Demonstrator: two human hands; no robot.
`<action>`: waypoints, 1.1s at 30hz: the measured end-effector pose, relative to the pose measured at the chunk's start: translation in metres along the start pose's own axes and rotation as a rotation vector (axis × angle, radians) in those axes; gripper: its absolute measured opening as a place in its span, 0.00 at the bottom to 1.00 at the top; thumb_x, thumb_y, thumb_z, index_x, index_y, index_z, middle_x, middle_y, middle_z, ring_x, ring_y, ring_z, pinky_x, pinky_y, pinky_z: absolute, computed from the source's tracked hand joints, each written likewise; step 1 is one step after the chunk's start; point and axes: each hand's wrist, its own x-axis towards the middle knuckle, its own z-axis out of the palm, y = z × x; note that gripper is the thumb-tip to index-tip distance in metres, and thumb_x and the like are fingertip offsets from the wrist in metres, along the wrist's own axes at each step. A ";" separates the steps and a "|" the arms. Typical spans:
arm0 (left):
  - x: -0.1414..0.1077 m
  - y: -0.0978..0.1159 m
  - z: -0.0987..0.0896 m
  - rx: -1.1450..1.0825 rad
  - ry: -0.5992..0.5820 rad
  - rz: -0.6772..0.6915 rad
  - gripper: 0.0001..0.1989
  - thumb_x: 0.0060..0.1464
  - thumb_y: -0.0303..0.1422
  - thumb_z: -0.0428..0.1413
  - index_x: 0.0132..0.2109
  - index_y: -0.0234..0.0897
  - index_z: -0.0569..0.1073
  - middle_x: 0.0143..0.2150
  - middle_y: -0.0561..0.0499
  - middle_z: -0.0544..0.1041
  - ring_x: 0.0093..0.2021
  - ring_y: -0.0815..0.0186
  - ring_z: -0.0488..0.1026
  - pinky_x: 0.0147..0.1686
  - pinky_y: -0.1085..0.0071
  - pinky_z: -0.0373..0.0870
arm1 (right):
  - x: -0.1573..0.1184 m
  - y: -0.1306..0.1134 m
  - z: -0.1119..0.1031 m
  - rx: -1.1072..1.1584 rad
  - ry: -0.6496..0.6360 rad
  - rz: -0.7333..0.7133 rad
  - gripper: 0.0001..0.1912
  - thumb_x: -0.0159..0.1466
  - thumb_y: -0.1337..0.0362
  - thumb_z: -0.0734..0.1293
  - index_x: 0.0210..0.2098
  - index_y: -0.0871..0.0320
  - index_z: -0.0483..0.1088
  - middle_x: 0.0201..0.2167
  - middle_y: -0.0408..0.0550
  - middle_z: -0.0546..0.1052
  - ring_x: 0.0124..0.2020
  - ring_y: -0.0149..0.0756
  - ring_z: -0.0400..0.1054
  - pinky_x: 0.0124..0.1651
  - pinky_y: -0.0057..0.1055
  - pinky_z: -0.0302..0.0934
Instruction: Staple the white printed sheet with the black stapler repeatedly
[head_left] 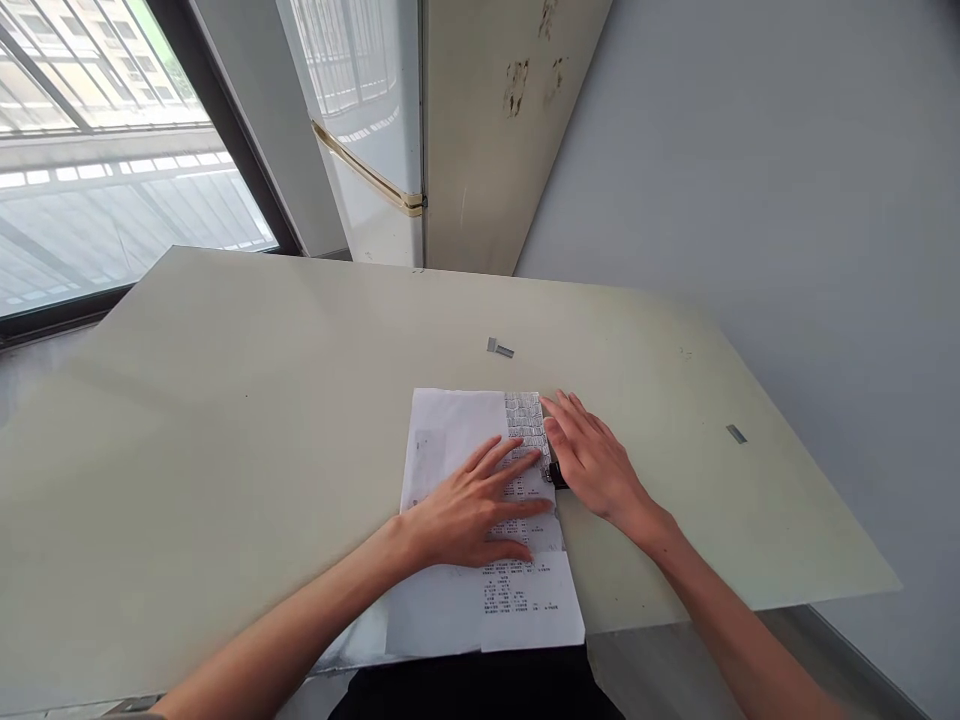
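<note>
White printed sheets (pixel 442 430) lie at the table's near edge, with a patterned strip at their upper right and lines of text lower down. My left hand (pixel 480 505) rests flat on the paper with its fingers spread, holding nothing. Along the right edge of the sheets is my right hand (pixel 592 450), its fingertips at the paper's upper right edge and its fingers stretched out. A black clip (pixel 556 475) sits at the right edge of the paper, partly hidden under my right hand.
Small grey pieces lie on the pale table (pixel 300 400), one pair (pixel 500 348) beyond the paper and one piece (pixel 736 434) at the right. Behind the table stand a fridge (pixel 375 190), a window and a wall.
</note>
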 end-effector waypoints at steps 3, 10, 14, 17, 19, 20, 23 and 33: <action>-0.001 -0.001 0.002 0.006 -0.003 0.009 0.28 0.64 0.53 0.60 0.66 0.49 0.76 0.79 0.44 0.53 0.80 0.42 0.44 0.75 0.40 0.48 | 0.000 0.000 0.000 -0.012 -0.007 0.009 0.36 0.76 0.39 0.46 0.75 0.45 0.59 0.78 0.44 0.55 0.80 0.44 0.41 0.79 0.56 0.42; -0.001 0.000 0.005 0.012 -0.013 0.006 0.29 0.64 0.53 0.60 0.66 0.47 0.75 0.80 0.42 0.51 0.80 0.42 0.43 0.75 0.39 0.47 | -0.001 -0.004 0.000 -0.066 -0.021 0.029 0.36 0.77 0.40 0.45 0.75 0.47 0.58 0.78 0.45 0.55 0.80 0.45 0.41 0.78 0.56 0.43; 0.000 0.001 0.006 0.013 -0.009 0.000 0.29 0.64 0.53 0.60 0.66 0.48 0.75 0.80 0.43 0.52 0.80 0.42 0.44 0.75 0.39 0.48 | 0.000 -0.003 0.001 -0.076 -0.014 0.035 0.36 0.77 0.41 0.45 0.76 0.48 0.57 0.78 0.45 0.55 0.80 0.45 0.43 0.78 0.56 0.45; 0.001 0.001 0.007 0.007 -0.007 0.004 0.29 0.64 0.53 0.61 0.66 0.47 0.75 0.80 0.43 0.52 0.80 0.42 0.43 0.75 0.39 0.48 | 0.001 -0.003 0.001 -0.083 -0.021 0.043 0.37 0.77 0.40 0.45 0.76 0.49 0.58 0.78 0.45 0.54 0.80 0.45 0.43 0.78 0.55 0.45; 0.001 0.001 0.008 -0.006 0.005 0.009 0.29 0.63 0.52 0.62 0.66 0.47 0.75 0.80 0.44 0.51 0.79 0.41 0.44 0.75 0.38 0.48 | 0.001 -0.003 0.001 -0.087 -0.020 0.048 0.36 0.77 0.41 0.45 0.76 0.49 0.57 0.78 0.45 0.54 0.80 0.45 0.44 0.78 0.54 0.45; 0.001 0.001 0.008 -0.012 0.011 0.010 0.29 0.63 0.52 0.62 0.67 0.47 0.75 0.80 0.44 0.51 0.79 0.41 0.44 0.75 0.38 0.47 | 0.001 -0.003 0.001 -0.088 -0.018 0.049 0.36 0.77 0.41 0.45 0.76 0.48 0.57 0.78 0.45 0.54 0.80 0.45 0.44 0.78 0.54 0.45; 0.001 0.001 0.009 -0.010 0.005 0.007 0.30 0.63 0.52 0.62 0.67 0.47 0.75 0.80 0.45 0.50 0.79 0.41 0.44 0.76 0.39 0.46 | 0.001 -0.004 0.002 -0.093 -0.018 0.055 0.35 0.77 0.41 0.45 0.76 0.47 0.57 0.79 0.44 0.54 0.80 0.44 0.44 0.78 0.54 0.45; 0.001 0.002 0.010 0.015 -0.013 -0.002 0.30 0.63 0.54 0.61 0.67 0.48 0.74 0.80 0.46 0.49 0.80 0.44 0.42 0.76 0.41 0.45 | 0.001 -0.004 0.003 -0.131 -0.015 0.054 0.35 0.78 0.43 0.46 0.76 0.49 0.57 0.79 0.45 0.54 0.79 0.44 0.45 0.78 0.54 0.47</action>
